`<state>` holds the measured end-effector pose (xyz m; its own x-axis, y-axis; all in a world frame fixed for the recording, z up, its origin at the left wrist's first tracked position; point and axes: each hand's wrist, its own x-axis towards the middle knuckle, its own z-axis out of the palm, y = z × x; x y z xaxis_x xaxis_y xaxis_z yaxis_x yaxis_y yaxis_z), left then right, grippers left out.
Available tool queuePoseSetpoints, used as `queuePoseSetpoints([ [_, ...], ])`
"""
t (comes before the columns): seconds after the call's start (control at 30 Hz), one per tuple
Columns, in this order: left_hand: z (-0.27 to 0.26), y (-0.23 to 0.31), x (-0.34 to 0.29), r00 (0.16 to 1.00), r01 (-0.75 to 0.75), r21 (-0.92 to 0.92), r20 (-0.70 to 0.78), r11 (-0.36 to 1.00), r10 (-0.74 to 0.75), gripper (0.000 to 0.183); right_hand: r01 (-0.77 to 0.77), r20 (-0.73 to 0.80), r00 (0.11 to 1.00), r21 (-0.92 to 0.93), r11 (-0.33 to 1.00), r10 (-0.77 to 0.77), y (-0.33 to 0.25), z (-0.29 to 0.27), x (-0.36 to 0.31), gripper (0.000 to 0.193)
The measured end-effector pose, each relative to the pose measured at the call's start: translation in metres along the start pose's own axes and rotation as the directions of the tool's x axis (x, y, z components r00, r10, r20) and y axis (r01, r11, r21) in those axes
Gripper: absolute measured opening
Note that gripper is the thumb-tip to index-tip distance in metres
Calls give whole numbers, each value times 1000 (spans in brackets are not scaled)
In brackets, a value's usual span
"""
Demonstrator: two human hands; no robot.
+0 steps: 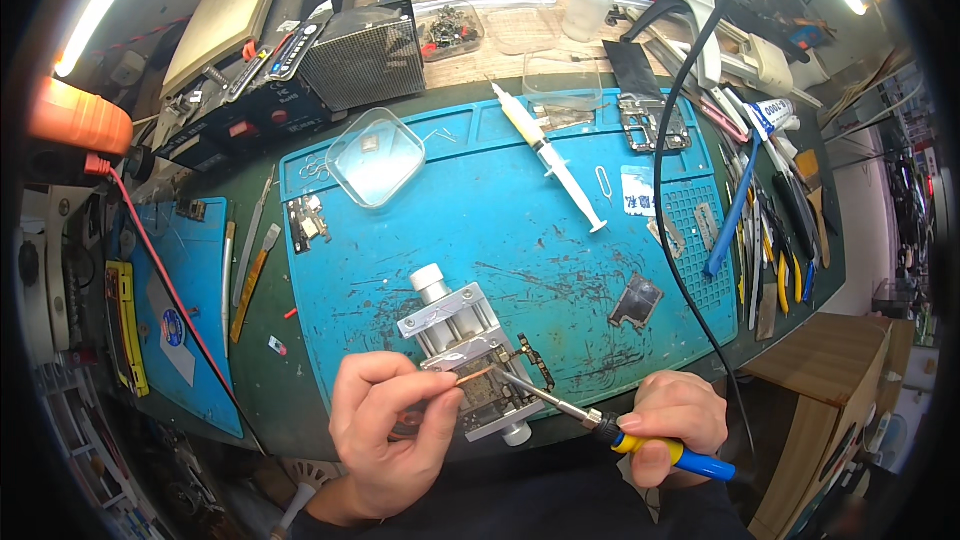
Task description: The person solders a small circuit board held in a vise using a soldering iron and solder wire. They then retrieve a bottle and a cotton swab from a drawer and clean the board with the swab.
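Note:
A phone circuit board (485, 398) sits clamped in a silver metal holder (455, 315) with round knobs, near the front of the blue mat. My left hand (395, 430) pinches a thin copper-coloured strip, which looks like desoldering braid (476, 375), its end over the board. From the right, my right hand (678, 420) grips a soldering iron (606, 429) with a yellow and blue handle. The iron's tip meets or nearly meets the braid's end; contact is too small to tell. A narrow dark board strip (537, 360) sticks out at the holder's right side.
On the blue mat (510, 250) lie a syringe (550, 158), a clear square dish (376, 162) and a dark flat piece (636, 301). A black cable (660, 180) hangs across the right side. Pliers (783, 280) and tweezers crowd the right edge. A mesh-fronted box (365, 50) stands back left.

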<state>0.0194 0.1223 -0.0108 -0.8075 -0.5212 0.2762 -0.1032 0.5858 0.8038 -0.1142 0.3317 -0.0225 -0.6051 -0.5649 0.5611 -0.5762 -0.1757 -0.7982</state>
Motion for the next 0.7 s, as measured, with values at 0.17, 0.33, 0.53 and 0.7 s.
queuePoseSetpoints([
  [0.17, 4, 0, 2, 1000, -12, -56, -16, 998, 11, 38, 6, -16, 1000, -11, 1000, -7, 0, 0, -1, 17],
  [0.33, 7, -9, -8, 999, 21, -220, -31, 975, -28, 52, 14, -23, 1000, -11, 1000, -14, 1, 1, -1, 17],
  [0.53, 4, -9, -10, 998, 54, -333, 7, 941, -55, 55, 22, -36, 999, -19, 1000, -22, 2, 0, -3, 18],
  [0.7, 7, -10, -9, 998, 52, -334, -7, 941, -57, 54, 22, -41, 999, -30, 999, -23, 1, 0, -3, 19],
])
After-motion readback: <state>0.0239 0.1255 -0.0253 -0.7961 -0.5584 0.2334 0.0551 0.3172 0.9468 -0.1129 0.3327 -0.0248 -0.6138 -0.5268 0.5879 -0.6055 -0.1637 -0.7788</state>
